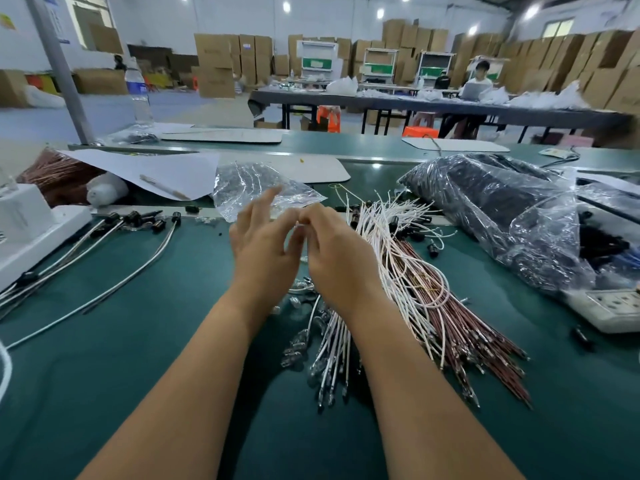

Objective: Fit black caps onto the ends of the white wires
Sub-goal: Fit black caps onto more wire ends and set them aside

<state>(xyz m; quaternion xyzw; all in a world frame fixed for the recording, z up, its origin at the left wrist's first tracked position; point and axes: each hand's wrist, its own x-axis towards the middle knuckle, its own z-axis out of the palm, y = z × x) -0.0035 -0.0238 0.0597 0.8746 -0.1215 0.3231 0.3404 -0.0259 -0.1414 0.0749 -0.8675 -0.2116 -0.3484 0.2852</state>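
Observation:
My left hand (261, 244) and my right hand (337, 251) meet above the green table (145, 358), fingertips together. Between them is a white wire (300, 233), pinched by my right hand's fingertips. My left thumb and curled fingers close in on the same spot, while its other fingers stick up, blurred. I cannot see a black cap between the fingers. A bundle of white wires (388, 237) lies just right of my right hand. Wires with black caps fitted (138, 237) lie at the left. Loose black caps (433, 251) dot the table near the bundle.
Brown wires (460, 317) lie under the white bundle. A clear bag of black parts (502, 209) stands at the right, a white power strip (609, 310) beside it. A small clear bag (256, 188) lies beyond my hands. A white device (31, 230) sits at the left edge.

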